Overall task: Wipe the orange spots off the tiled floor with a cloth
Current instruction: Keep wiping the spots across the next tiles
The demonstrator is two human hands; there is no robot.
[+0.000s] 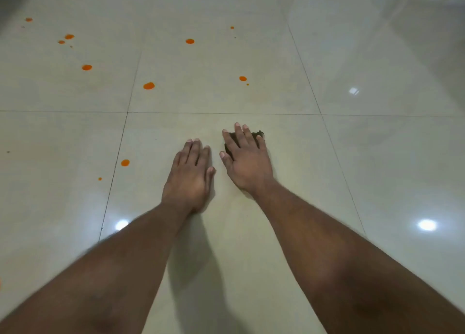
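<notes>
Now the right hand (247,161) lies flat, fingers spread, pressing the dark cloth (258,135) down to rub the floor (377,157), while the open left hand (191,172) props the body, orange spots (149,85) waiting ahead.

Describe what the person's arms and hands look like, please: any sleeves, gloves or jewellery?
Both forearms are bare as far up as the picture shows, with no sleeve in view. The left hand and the right hand wear no gloves, and no ring, watch or bracelet shows. The fingernails are short and unpainted.
</notes>
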